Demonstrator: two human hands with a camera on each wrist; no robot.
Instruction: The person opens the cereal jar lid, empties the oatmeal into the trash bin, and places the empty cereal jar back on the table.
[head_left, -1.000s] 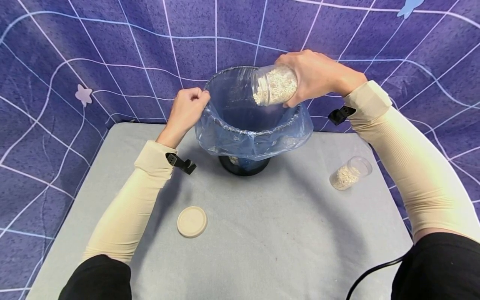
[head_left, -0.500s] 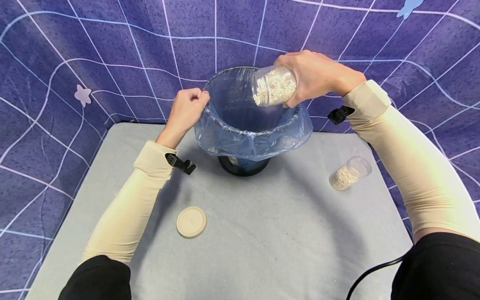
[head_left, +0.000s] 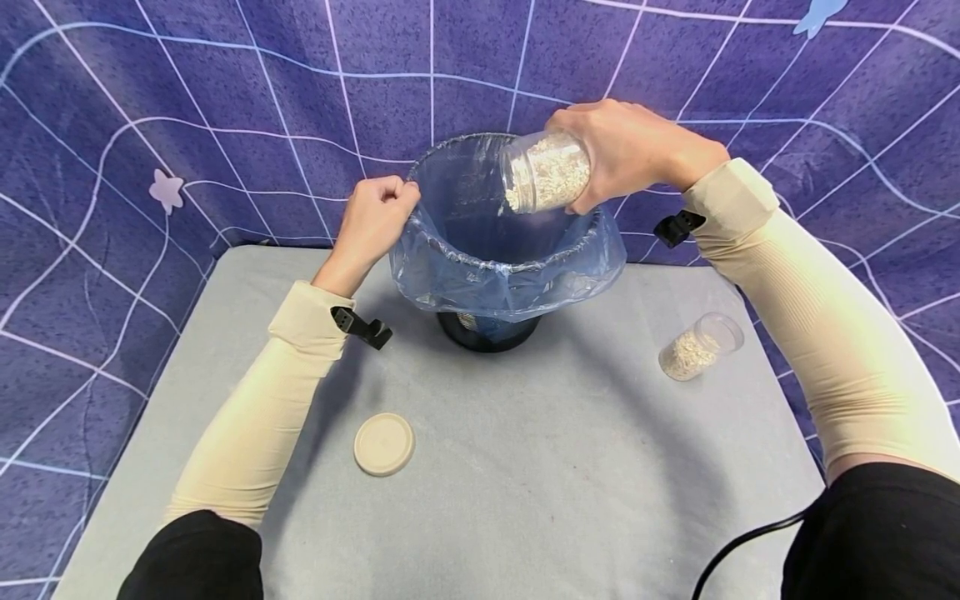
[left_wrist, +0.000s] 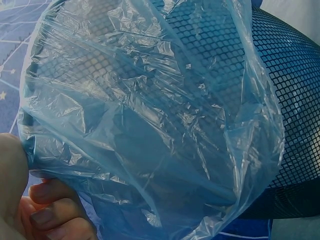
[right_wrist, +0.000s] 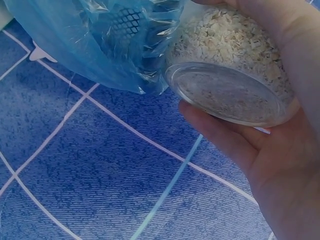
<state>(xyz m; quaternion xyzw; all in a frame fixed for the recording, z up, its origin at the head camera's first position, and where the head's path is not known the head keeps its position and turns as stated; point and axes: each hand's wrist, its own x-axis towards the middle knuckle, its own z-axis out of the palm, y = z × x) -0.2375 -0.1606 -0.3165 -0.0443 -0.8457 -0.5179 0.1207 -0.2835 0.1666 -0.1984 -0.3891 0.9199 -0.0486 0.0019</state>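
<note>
My right hand [head_left: 626,150] grips a clear plastic jar [head_left: 553,171] of pale flakes that look like oats. The jar lies tipped over the mouth of a mesh bin [right_wrist: 128,24], its opening facing left and slightly down, with flakes at the lip. A blue bin bag [head_left: 502,287] lines the bin and folds over its rim. My left hand [head_left: 372,218] pinches the bagged rim on the left side; in the left wrist view its curled fingers [left_wrist: 57,210] show below the rim. The right wrist view shows the jar's round base [right_wrist: 225,92] between thumb and fingers.
A second clear jar [head_left: 701,346], partly filled with flakes, stands open on the grey tabletop [head_left: 525,475] at the right. A round beige lid [head_left: 383,444] lies at the left front. Behind the bin hangs a purple patterned curtain [head_left: 285,92]. A black cable [head_left: 750,542] runs at the front right.
The jar and right hand have shifted very slightly left, and a few flakes now show just below the jar's mouth. The left hand and bin have stayed in place.
</note>
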